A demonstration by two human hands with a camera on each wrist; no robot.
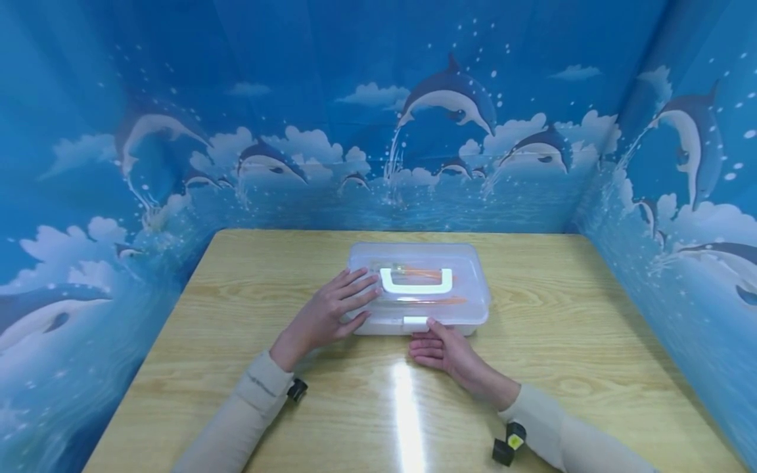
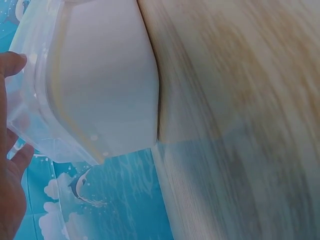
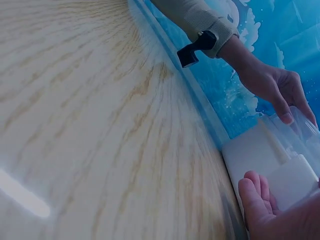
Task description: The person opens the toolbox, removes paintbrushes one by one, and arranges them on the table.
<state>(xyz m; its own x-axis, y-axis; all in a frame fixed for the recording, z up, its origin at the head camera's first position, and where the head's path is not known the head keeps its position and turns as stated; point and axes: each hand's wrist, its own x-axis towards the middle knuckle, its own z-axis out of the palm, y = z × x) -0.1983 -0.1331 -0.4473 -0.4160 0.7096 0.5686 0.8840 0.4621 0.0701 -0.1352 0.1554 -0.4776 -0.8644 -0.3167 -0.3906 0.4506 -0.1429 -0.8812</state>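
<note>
A clear plastic storage box [image 1: 476, 289] with a white carry handle [image 1: 416, 289] on its lid lies flat on the table. Thin orange sticks [image 1: 440, 301] show blurrily through the lid. My left hand [image 1: 340, 305] rests on the lid's left end, fingers spread and thumb near the front edge; the left wrist view catches its fingertips against the clear lid [image 2: 30, 105]. At the front, my right hand [image 1: 446, 351] has its thumb at the right end of the white latch [image 1: 415, 324]. Its other fingers [image 3: 252, 192] extend loosely just below and in front of the latch [image 3: 292, 182].
The wood-grain table [image 1: 266, 263] is ringed by a blue curtain [image 1: 331, 79] printed with dolphins, at the back and both sides. A bright light reflection falls on the wood in front of the box. Small black devices [image 1: 298, 390] are strapped at both wrists.
</note>
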